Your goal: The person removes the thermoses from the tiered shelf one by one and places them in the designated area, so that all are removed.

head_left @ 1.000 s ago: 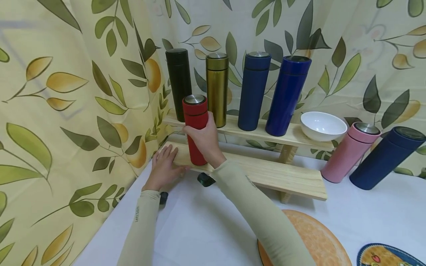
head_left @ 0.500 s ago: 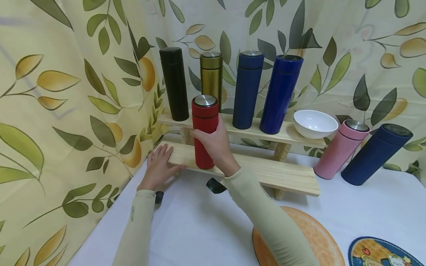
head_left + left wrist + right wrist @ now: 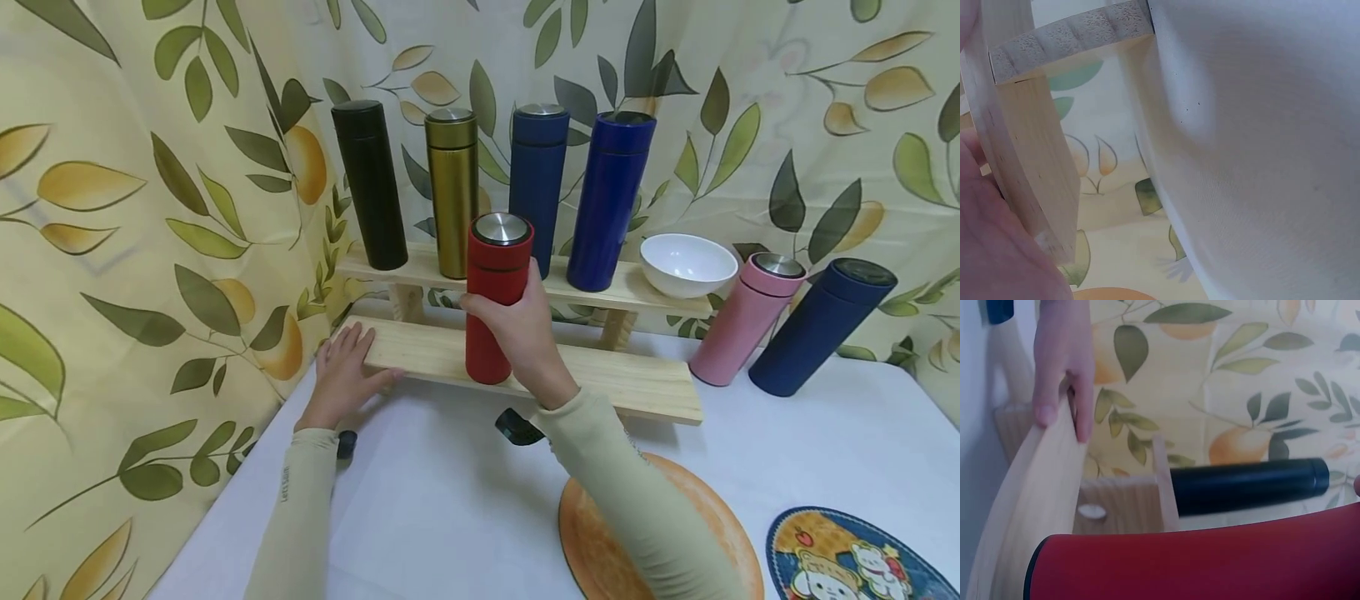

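My right hand (image 3: 521,333) grips a red thermos bottle (image 3: 487,350) around its middle, thumb at the left. The bottle has a silver-topped lid and stands upright, its base over the lower wooden shelf (image 3: 615,379) near the front edge. In the right wrist view the red bottle (image 3: 1210,569) fills the bottom. My left hand (image 3: 345,375) rests on that shelf's left end, fingers extended on top and thumb along the front edge. The left wrist view shows part of the left hand (image 3: 997,244) beside the board (image 3: 1035,162); its fingertips are mostly hidden there.
The upper shelf (image 3: 630,292) carries a black bottle (image 3: 371,183), a gold one (image 3: 452,192), two blue ones and a white bowl (image 3: 687,267). Right of the shelf, a pink bottle (image 3: 747,321) and a navy bottle (image 3: 821,325) stand on the table. Round orange mat (image 3: 592,533) and patterned mat (image 3: 847,558) lie in front.
My right hand has moved the red bottle rightward along the lower shelf, from before the black and gold bottles to between gold and navy. The left hand stays on the shelf end.
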The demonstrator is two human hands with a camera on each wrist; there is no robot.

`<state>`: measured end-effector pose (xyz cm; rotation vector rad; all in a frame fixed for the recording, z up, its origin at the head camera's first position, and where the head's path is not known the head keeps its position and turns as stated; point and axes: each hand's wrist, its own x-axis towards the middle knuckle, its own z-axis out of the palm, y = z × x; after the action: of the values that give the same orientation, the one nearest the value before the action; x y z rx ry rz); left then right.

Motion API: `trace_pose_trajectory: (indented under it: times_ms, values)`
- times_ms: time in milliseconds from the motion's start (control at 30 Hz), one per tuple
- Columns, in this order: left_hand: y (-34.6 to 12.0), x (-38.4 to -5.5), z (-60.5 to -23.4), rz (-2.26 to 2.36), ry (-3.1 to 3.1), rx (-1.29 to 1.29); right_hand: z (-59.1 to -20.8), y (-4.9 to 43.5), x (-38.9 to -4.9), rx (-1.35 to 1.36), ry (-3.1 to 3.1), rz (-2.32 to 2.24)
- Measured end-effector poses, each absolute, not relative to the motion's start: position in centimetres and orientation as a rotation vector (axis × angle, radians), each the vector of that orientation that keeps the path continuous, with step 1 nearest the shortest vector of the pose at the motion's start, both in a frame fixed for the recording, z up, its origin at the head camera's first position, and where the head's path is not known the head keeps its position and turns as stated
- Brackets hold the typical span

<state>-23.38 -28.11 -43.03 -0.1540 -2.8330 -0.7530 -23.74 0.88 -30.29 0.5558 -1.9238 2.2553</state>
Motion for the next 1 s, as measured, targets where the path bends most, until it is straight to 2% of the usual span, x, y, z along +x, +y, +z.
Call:
trace_pose_trajectory:
  times_ms: [1000]
  values:
    - [-27.8, -23.0, -42.7, -0.730, -2.840, -0.168, -30.8, 11.6, -23.7, 0.345, -1.935, 2.154]
